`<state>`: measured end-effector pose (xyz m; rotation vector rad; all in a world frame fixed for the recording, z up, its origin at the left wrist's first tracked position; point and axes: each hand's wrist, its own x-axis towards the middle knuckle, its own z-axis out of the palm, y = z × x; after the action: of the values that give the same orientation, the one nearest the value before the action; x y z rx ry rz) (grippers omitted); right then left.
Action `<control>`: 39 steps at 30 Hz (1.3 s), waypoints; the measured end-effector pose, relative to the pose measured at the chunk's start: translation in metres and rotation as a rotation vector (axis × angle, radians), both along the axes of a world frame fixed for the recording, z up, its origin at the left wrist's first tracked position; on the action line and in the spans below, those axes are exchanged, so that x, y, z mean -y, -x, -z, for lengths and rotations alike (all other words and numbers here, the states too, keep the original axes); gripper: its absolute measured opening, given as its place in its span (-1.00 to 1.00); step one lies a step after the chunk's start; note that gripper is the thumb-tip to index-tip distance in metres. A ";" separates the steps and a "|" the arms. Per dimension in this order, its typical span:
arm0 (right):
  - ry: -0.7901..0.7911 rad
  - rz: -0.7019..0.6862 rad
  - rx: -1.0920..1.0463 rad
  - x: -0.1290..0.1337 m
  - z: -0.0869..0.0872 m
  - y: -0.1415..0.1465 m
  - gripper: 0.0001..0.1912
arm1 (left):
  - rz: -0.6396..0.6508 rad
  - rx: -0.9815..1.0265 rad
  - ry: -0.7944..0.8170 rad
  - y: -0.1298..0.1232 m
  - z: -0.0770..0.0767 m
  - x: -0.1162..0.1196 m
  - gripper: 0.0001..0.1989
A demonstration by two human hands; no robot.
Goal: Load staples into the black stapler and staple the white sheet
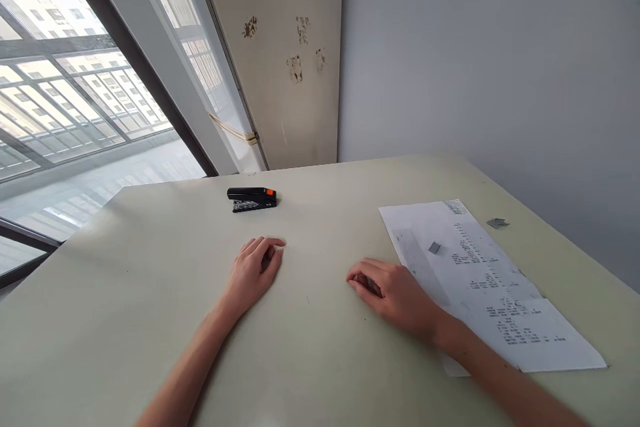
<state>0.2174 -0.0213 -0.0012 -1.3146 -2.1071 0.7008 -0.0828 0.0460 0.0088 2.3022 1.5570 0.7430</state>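
Observation:
My left hand (255,270) rests on the table, palm down with fingers loosely bent. A gap shows between its thumb and index finger, and nothing is in it. Beyond it lies a black stapler (253,199) with an orange patch on its right end. My right hand (393,290) also rests on the table, loosely curled and holding nothing that I can see; its thumb and index tips are close together. Beside and partly under the right forearm are printed paper sheets (480,280). On the paper sits a small grey piece (435,248), possibly a staple strip.
More small grey pieces (497,223) lie on the pale table (310,367) to the right of the paper. A bluish-grey wall (480,60) borders the table at the right. At the left stands a large window (75,80), with a stained panel (295,107) behind the table.

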 end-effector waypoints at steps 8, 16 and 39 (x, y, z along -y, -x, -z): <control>0.000 -0.004 0.011 0.000 0.002 0.000 -0.83 | -0.003 -0.010 0.019 -0.001 -0.002 0.001 -0.71; 0.041 -0.003 -0.061 0.002 -0.004 0.000 -0.81 | 0.005 -0.007 0.006 0.000 -0.001 0.000 -0.73; 0.168 0.240 -0.152 -0.003 -0.001 -0.006 -0.70 | 0.020 -0.073 -0.027 0.002 0.003 -0.001 -0.73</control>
<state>0.2232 -0.0184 0.0000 -1.5220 -1.7661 0.8583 -0.0848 0.0469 0.0059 2.3860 1.5620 0.6869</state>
